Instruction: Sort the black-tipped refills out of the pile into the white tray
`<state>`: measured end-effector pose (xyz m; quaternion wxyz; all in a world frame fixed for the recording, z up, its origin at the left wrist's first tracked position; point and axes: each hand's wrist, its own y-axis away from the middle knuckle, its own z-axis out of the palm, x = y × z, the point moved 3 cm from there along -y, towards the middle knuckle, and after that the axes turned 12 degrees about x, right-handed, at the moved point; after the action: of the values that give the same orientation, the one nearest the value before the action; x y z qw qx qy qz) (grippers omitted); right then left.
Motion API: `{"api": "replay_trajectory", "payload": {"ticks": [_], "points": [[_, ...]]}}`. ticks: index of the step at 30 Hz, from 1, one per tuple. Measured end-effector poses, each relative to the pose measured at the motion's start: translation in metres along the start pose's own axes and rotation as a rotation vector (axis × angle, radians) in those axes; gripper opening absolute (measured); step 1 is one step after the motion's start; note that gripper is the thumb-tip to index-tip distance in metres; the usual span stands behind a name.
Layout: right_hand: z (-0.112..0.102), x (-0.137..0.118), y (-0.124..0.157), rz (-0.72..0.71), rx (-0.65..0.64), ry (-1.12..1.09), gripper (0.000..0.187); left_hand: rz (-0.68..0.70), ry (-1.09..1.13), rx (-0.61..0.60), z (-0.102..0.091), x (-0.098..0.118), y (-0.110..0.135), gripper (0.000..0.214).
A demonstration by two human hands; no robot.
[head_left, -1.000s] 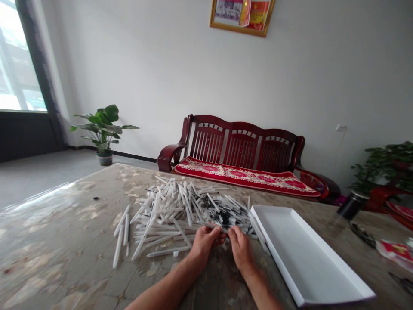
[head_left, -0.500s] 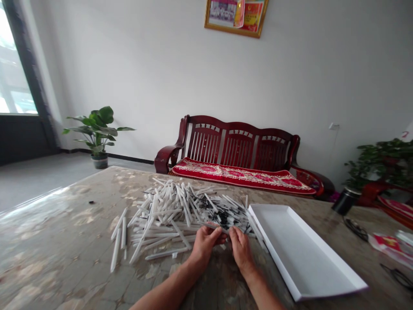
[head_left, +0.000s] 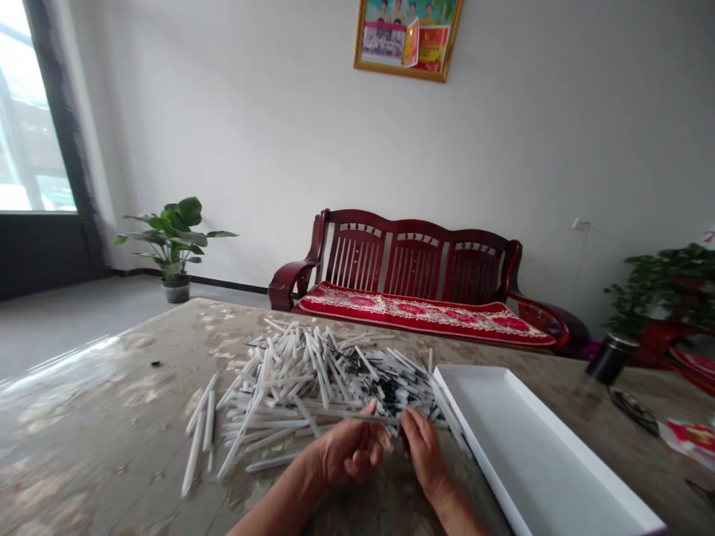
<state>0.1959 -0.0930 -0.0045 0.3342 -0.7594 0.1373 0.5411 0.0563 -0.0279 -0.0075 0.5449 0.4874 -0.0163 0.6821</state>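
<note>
A thin grey-white pen-like tube spans the small gap between my hands, just in front of the pile. My left hand is turned partly palm up, its fingers curled and its thumb raised against the tube. With thumb and fingers together, my right hand pinches the tube's right end. Beyond them lies a loose pile of white pen-like tubes, heaped in many directions. Short dark pieces show among the tubes on the pile's right side. Several tubes rest apart at the left.
A shallow white box lies right of my hands on the patterned table. Farther right are a black cup, a dark cable and a red packet. A wooden bench stands behind the table.
My left hand has rolled palm up and its fingers have loosened from a tighter pinch. The right hand stays close to the tube's end. The view has tilted up slightly.
</note>
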Motion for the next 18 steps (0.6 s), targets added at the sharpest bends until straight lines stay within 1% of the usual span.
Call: {"api": "replay_trajectory", "payload": {"ticks": [2, 3, 5, 6, 8, 11, 15, 16, 18], "points": [[0.003, 0.003, -0.001, 0.022, -0.039, -0.026, 0.050, -0.005, 0.024, -0.028, -0.002, -0.004, 0.003, 0.048], [0.004, 0.005, -0.003, 0.030, -0.053, -0.032, 0.049, 0.017, 0.040, -0.027, -0.002, -0.006, 0.003, 0.042], [0.001, 0.009, -0.011, 0.026, -0.057, 0.014, 0.040, 0.104, 0.087, -0.016, -0.001, -0.007, 0.002, 0.035], [-0.002, 0.010, -0.018, 0.010, -0.045, 0.081, 0.034, 0.160, 0.122, -0.003, 0.000, -0.006, 0.002, 0.034], [-0.010, 0.010, -0.032, -0.067, 0.007, 0.302, 0.024, 0.271, 0.207, 0.043, 0.001, -0.001, 0.001, 0.031], [-0.019, 0.002, -0.050, -0.193, 0.021, 0.583, 0.024, 0.377, 0.319, 0.147, 0.001, 0.008, -0.001, 0.025], [-0.014, -0.006, -0.061, -0.277, -0.066, 0.867, 0.023, 0.437, 0.438, 0.289, -0.004, 0.016, -0.005, 0.014], [-0.011, -0.007, -0.062, -0.293, -0.085, 0.919, 0.022, 0.445, 0.458, 0.319, -0.005, 0.016, -0.006, 0.011], [-0.004, -0.007, -0.062, -0.309, -0.101, 0.952, 0.019, 0.461, 0.494, 0.374, -0.006, 0.016, -0.008, 0.009]]}}
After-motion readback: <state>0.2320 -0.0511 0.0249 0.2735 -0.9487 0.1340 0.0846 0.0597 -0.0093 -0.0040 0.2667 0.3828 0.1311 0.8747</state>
